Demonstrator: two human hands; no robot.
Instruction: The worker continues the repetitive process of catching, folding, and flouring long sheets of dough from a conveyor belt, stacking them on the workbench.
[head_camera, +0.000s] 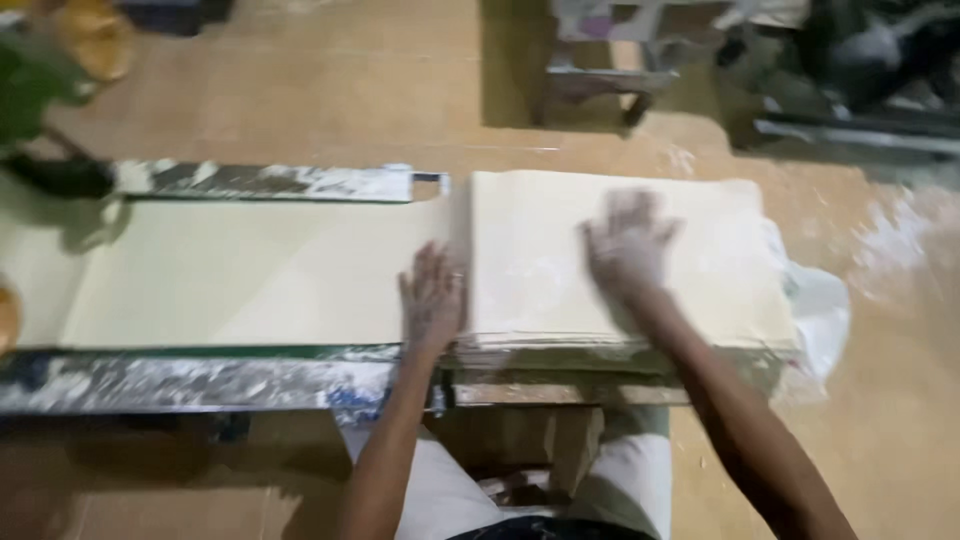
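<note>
Dough stack (540, 270): flat, floury, rectangular; both hands (432, 298) (626, 245) pressing flat.

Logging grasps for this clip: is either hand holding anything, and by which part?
Nothing is gripped. Left hand lies flat at the dough stack's left edge; right hand, blurred, lies flat on top.

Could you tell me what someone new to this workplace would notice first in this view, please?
Two flour-dusted hands lie flat on pale dough: the right hand spread on a thick stack of folded dough sheets at centre right, the left hand at the stack's left edge. From there a long sheet of dough runs left along a flour-caked conveyor frame.
</note>
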